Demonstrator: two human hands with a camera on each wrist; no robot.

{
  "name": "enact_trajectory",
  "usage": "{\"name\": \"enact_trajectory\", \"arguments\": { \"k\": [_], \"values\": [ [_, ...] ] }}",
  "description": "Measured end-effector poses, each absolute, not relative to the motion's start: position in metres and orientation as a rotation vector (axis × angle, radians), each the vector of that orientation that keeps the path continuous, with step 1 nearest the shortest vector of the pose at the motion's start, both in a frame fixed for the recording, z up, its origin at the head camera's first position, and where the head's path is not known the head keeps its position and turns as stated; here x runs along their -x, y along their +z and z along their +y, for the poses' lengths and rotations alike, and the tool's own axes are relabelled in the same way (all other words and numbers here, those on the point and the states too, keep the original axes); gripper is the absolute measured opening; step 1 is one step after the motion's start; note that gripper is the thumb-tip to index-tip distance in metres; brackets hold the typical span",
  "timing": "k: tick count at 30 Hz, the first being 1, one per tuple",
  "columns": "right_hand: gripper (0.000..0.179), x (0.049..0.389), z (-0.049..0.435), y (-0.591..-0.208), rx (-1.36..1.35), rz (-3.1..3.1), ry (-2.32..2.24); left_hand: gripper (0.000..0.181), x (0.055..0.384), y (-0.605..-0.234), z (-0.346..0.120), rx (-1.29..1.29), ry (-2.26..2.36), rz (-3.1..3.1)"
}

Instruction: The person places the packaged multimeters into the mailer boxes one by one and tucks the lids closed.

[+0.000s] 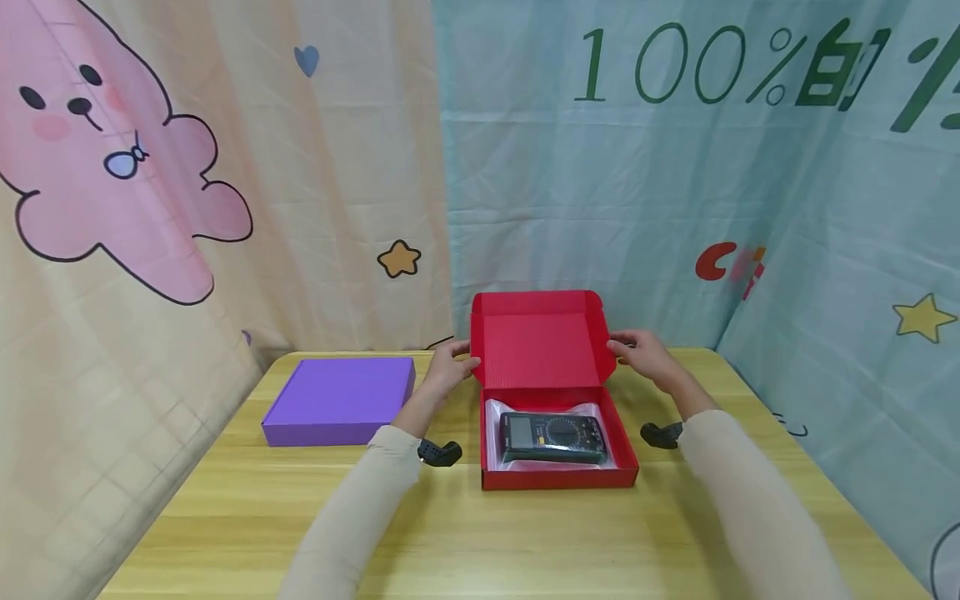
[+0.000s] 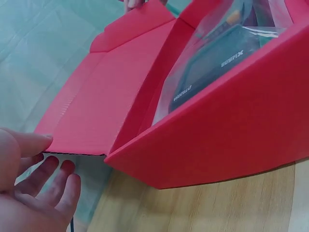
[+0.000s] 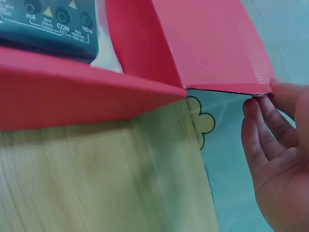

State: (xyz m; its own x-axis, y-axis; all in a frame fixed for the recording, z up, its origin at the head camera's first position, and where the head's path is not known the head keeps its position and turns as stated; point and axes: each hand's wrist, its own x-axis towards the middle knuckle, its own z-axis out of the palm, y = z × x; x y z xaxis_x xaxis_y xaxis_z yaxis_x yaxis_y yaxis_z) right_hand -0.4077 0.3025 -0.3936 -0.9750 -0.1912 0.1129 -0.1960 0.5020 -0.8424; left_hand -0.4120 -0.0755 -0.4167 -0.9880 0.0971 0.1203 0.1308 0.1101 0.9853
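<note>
On the tabletop (image 1: 525, 542) in front of me, a red box (image 1: 558, 480) is sitting with its red lid (image 1: 536, 342) standing up at 12 o'clock. The person's left hand (image 1: 450, 368) is pinching the lid's edge at 9 o'clock, the thumb lying on the inner face and the fingers curling beneath; how firmly those fingers are meeting the card, I can't quite tell. The right hand (image 1: 643, 354) is pinching the opposite edge at 3 o'clock, thumb and fingertips meeting around the card.

Inside the tray, a dark multimeter (image 1: 551, 437) is lying on its back in clear plastic wrapping (image 1: 492, 433), its screen pointing to 9 o'clock and its row of sockets to 3 o'clock. A closed purple box (image 1: 337, 400) is resting at the red box's 9 o'clock, well apart from it, with the left forearm reaching between the 2. Behind everything, a printed curtain (image 1: 517, 208) is hanging, showing green "100%" lettering at 1 o'clock.
</note>
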Motion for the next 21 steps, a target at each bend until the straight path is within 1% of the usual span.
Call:
{"name": "enact_trajectory", "arguments": {
  "k": [3, 7, 12, 17, 21],
  "values": [
    [0.050, 0.408, 0.299, -0.396, -0.341, -2.704, 1.520, 0.043, 0.411, -0.418, -0.074, 0.255, -2.084, -2.289],
    [0.047, 0.408, 0.296, -0.398, -0.279, -2.705, 1.492, 0.046, 0.408, -0.420, -0.074, 0.205, -2.146, -2.250],
    [0.038, 0.407, 0.296, -0.399, -0.250, -2.688, 1.476, 0.051, 0.404, -0.420, -0.073, 0.195, -2.223, -2.201],
    [0.029, 0.404, 0.297, -0.401, -0.340, -2.622, 1.574, 0.056, 0.402, -0.424, -0.074, 0.252, -2.285, -2.147],
    [0.028, 0.401, 0.301, -0.403, -0.435, -2.538, 1.748, 0.060, 0.399, -0.429, -0.074, 0.267, -2.319, -2.117]
  ]
}}
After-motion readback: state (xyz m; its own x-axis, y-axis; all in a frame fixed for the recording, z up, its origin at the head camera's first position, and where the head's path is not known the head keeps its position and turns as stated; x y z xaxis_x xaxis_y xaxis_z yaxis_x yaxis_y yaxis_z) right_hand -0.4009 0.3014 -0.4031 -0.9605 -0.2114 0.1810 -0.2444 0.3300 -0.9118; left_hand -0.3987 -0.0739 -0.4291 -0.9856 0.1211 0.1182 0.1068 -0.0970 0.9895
